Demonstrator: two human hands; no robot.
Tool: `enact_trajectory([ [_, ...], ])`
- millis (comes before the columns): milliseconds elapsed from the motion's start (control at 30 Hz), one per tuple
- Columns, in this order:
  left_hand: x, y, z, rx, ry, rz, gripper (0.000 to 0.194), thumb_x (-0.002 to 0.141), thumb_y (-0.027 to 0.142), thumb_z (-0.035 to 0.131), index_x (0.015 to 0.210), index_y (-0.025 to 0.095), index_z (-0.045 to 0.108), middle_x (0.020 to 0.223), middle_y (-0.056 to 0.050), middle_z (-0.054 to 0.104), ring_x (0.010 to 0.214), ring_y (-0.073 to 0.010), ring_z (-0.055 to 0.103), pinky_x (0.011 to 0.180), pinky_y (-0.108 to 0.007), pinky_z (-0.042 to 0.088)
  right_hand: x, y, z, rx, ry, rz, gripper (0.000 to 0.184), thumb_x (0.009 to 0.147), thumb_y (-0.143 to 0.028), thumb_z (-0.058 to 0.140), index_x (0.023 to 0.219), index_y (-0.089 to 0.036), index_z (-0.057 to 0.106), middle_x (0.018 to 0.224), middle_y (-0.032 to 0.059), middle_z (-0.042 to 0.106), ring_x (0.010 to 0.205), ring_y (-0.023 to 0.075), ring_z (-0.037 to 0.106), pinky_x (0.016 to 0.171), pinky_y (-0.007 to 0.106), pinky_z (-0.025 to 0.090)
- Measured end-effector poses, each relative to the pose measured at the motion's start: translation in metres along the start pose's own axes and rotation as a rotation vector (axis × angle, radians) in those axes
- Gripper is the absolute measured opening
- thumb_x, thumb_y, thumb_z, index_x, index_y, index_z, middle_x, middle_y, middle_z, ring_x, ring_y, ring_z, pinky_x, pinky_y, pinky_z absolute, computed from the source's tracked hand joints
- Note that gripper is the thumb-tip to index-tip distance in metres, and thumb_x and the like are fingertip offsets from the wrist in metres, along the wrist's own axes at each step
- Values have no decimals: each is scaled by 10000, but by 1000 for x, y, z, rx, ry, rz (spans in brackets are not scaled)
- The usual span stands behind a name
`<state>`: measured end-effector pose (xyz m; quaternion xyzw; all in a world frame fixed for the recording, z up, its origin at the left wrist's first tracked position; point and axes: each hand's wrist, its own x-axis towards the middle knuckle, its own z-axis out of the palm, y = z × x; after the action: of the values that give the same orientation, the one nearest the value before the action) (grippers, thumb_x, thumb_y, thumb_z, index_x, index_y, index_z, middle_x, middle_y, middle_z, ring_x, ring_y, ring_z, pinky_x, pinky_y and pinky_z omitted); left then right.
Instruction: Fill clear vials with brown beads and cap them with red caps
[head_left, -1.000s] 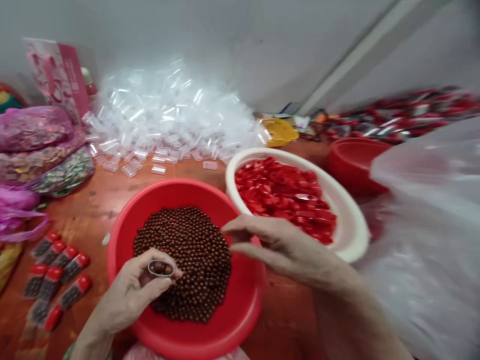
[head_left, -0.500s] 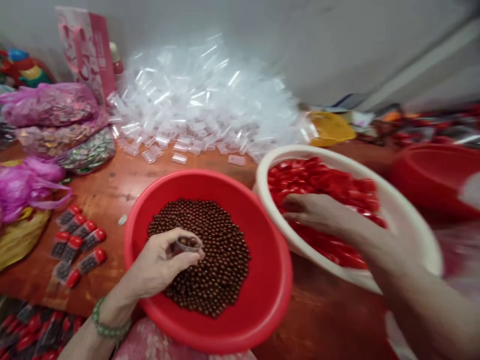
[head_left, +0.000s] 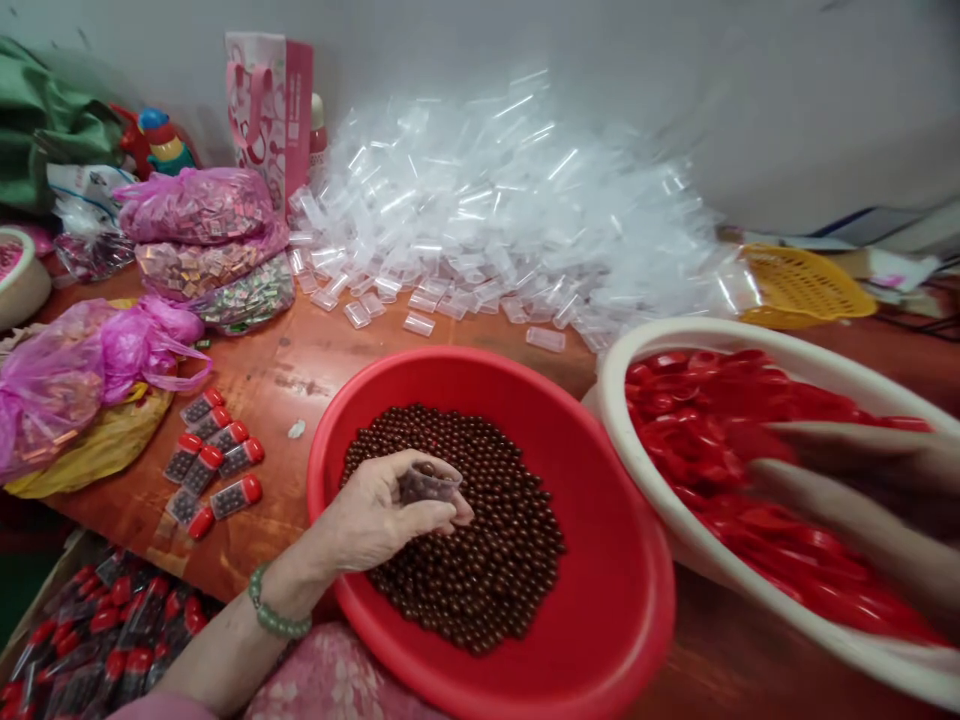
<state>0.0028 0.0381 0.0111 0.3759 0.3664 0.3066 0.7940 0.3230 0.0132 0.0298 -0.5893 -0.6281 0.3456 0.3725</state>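
Observation:
My left hand [head_left: 375, 520] is closed round a small clear plastic tube [head_left: 429, 484] with a few brown balls in it, held over the heap of brown balls [head_left: 480, 540] in the red basin [head_left: 600, 520]. My right hand [head_left: 847, 480] reaches over the red caps [head_left: 720, 410] in the white basin [head_left: 622, 370]; it is smeared by motion and its fingers are unclear.
A big pile of empty clear tubes [head_left: 495, 210] lies at the back. Several filled red-capped tubes [head_left: 214, 465] lie left on the wooden table, more in a box [head_left: 90, 640] below. Pink bags [head_left: 195, 210], a yellow basket [head_left: 802, 285] and a gift bag [head_left: 270, 100] stand around.
My right hand went from above the red basin into the white basin of caps. The view swung left. My left hand kept hold of the tube over the balls.

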Motion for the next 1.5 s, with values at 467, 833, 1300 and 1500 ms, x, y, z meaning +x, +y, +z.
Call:
enact_trajectory([
  [467,-13,-15,-12,24,135,159,276,740,293,751,951,156,636,803,1,662,724,-93,621,712,-220,469,10,-54,114,166,-324,80,284,831,-421,626,952,-185,727,899,61,708,815,173,638,722,275,495],
  [833,-12,-15,-12,448,131,393,118,696,180,775,798,156,722,820,-23,617,813,-134,560,785,-254,431,10,-62,124,231,-508,220,451,882,-545,500,756,-153,685,734,43,625,674,135,536,625,254,424],
  [1300,-12,-20,-8,193,253,266,454,699,195,752,1144,167,670,867,-23,667,708,-96,579,680,-216,469,14,-62,137,371,-340,267,273,764,-427,709,914,-198,712,792,33,700,665,124,605,605,219,486],
  [1500,-11,-14,-10,263,258,295,198,667,170,762,853,121,716,875,-55,668,798,-149,608,731,-250,466,6,-68,137,183,-312,74,243,845,-396,630,985,-230,741,880,49,720,800,163,664,702,231,548],
])
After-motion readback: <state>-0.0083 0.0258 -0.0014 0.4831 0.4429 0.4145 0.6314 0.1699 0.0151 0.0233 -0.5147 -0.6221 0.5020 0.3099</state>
